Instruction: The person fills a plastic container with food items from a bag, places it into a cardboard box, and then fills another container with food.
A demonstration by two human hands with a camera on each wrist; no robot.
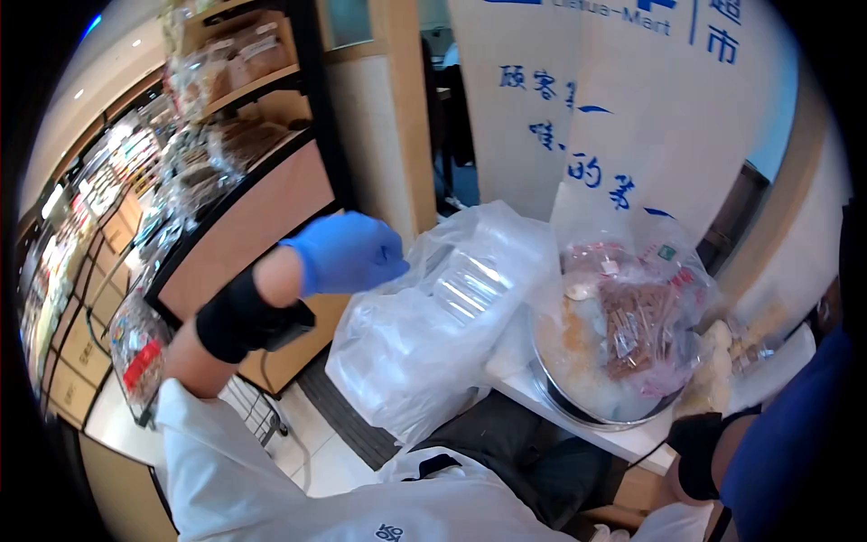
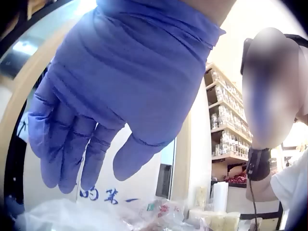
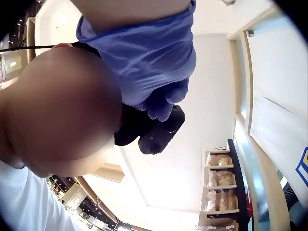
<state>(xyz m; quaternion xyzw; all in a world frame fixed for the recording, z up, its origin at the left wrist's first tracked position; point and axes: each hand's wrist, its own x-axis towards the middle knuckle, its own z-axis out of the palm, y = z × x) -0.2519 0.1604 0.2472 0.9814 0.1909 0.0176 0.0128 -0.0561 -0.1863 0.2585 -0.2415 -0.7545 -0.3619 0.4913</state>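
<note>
My left hand (image 1: 352,253), in a blue glove, is raised to the left of a large translucent plastic bag (image 1: 388,352). In the left wrist view its fingers (image 2: 91,159) hang loosely bent with nothing in them. Clear plastic containers (image 1: 474,285) show through the bag. My right hand (image 3: 149,72), also gloved in blue, is up at my head, its curled fingers at a black head-worn camera (image 3: 161,137); the thumb is hidden. Close to the lens, the right glove (image 1: 799,425) fills the right edge of the head view.
A round metal basin (image 1: 578,415) on a white surface holds pale, powdery contents, with bagged brown food (image 1: 637,330) on top. Shelves of packaged goods (image 1: 244,144) stand at the left. A wire cart (image 1: 244,406) is below. A white banner (image 1: 632,135) hangs behind the basin.
</note>
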